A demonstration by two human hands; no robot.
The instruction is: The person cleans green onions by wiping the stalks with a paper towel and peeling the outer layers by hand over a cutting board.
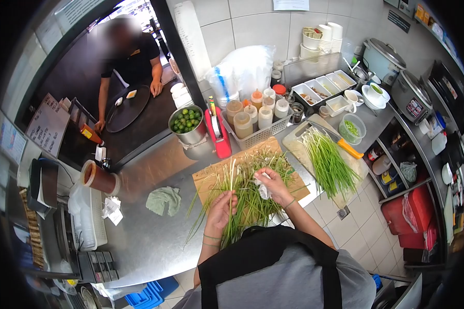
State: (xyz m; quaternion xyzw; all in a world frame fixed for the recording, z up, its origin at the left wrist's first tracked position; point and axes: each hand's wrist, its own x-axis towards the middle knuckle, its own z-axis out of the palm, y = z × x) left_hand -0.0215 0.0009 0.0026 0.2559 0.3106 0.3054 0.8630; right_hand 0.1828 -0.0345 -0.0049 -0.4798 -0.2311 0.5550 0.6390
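Our left hand's [221, 210] thumb and fingers pinch slender white-ended green stalks [232, 178]; our right hand's [276, 188] fingers curl around crumpled white tissue [263, 187]. Both forearms reach across the grey steel table's [139, 232] near edge, over a tangled green-stalk heap [251, 211].

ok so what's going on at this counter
A person is working through loose greens. Their left hand holds a few pale-ended stalks, while the right hand grips a crumpled white piece, paper or cloth. Below lies a tangled green pile on a brown sheet. To the right, a neater green bunch lies on a cutting board with an orange-handled knife. Beyond the opening, another person stands at a round dark tray.
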